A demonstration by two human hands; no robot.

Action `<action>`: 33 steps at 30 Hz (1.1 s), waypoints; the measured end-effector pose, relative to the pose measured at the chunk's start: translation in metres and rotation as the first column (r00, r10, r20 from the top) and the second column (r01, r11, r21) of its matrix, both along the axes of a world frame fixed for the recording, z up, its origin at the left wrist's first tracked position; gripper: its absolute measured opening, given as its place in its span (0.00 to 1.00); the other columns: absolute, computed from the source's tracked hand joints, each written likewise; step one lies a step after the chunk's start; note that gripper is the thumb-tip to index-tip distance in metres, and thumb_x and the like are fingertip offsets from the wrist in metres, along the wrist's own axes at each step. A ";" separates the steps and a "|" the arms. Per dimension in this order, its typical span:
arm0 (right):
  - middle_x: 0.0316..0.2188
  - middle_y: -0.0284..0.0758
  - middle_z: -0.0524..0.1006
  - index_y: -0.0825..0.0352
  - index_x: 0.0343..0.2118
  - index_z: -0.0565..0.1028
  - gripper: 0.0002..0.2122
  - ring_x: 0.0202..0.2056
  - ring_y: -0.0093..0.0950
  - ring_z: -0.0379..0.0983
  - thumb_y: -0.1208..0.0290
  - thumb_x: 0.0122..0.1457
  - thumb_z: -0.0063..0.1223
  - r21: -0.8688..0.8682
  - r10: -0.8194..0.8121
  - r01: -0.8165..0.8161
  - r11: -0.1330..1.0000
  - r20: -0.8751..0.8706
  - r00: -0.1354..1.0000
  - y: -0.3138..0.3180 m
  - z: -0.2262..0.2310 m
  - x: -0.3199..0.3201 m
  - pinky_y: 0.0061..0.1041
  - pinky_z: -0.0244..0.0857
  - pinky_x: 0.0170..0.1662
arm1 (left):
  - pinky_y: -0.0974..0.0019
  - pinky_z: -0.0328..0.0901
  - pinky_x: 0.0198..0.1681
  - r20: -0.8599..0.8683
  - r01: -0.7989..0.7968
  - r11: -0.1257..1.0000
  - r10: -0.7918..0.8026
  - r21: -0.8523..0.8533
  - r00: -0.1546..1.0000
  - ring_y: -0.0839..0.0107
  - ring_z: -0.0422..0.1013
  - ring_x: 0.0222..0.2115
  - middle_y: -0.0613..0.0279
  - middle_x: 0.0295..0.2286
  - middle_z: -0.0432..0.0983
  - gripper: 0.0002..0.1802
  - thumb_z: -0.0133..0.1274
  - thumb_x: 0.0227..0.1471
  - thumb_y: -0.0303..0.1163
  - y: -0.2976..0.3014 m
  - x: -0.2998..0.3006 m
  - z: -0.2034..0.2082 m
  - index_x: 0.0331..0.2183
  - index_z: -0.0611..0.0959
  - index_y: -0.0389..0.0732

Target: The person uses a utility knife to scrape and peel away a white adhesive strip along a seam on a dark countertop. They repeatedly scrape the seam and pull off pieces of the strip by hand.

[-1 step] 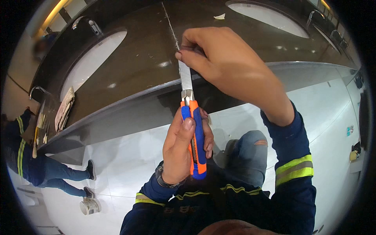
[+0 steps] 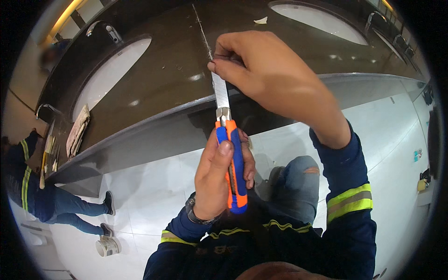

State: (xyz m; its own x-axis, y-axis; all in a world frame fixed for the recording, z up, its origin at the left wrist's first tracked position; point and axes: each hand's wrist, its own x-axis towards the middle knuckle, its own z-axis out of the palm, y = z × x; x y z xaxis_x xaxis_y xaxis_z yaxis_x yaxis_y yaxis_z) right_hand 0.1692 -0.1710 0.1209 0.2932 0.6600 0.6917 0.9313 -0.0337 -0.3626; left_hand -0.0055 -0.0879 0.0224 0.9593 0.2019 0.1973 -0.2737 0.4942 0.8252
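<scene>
A blue and orange snap-off utility knife (image 2: 239, 163) stands upright in front of me, its long scored blade pointing away over the counter's front edge. My left hand (image 2: 215, 170) is wrapped round its handle, with the thumb lying on the slider side. At the far end of the blade, my right hand (image 2: 261, 63) pinches the tip between thumb and curled fingers, which hide it. Just beyond those fingertips, a rough whitish seam line (image 2: 202, 30) runs across the dark counter (image 2: 163, 60).
White basins (image 2: 109, 77) with metal taps are set into the counter on both sides. A folded cloth (image 2: 78, 132) and some brushes (image 2: 45, 161) lie at its left end. Another person (image 2: 70, 203) stands far left, near a bucket (image 2: 107, 246). A pale scrap (image 2: 261, 20) lies at the back.
</scene>
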 end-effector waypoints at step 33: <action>0.20 0.35 0.71 0.73 0.32 0.78 0.14 0.23 0.24 0.65 0.63 0.60 0.58 -0.101 -0.026 0.002 0.995 -0.235 0.972 -0.015 0.009 0.014 0.27 0.60 0.28 | 0.65 0.61 0.23 0.004 -0.048 0.997 0.048 0.056 0.999 0.68 0.63 0.16 0.56 0.19 0.66 0.26 0.38 0.69 0.52 -0.035 0.026 0.006 0.49 0.67 0.35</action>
State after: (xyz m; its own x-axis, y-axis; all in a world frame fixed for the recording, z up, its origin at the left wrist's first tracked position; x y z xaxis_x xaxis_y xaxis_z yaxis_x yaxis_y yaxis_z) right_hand 0.1832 -0.1860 0.1303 0.4503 0.7163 0.5331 0.8189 -0.0933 -0.5663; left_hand 0.0200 -0.1226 0.0286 0.9484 0.2359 0.2120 -0.2979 0.4333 0.8506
